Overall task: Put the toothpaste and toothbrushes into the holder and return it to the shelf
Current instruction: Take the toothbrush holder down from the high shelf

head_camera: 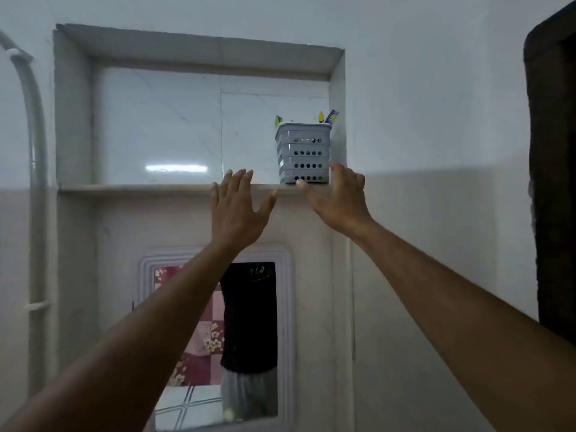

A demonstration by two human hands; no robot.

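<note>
A grey perforated holder stands upright on the shelf of a wall niche, close to its right wall. Yellow and purple toothbrush tips poke out above the holder's rim, and another yellow tip shows at its left corner. The toothpaste is hidden from me. My right hand is raised just below and right of the holder, fingers spread, thumb tip near its base. My left hand is raised at the shelf edge left of the holder, fingers apart, holding nothing.
The niche has glossy tiled walls and bare shelf space left of the holder. Below hangs a white-framed mirror reflecting a person's body. A white pipe runs down the left wall. A dark door frame stands at the right.
</note>
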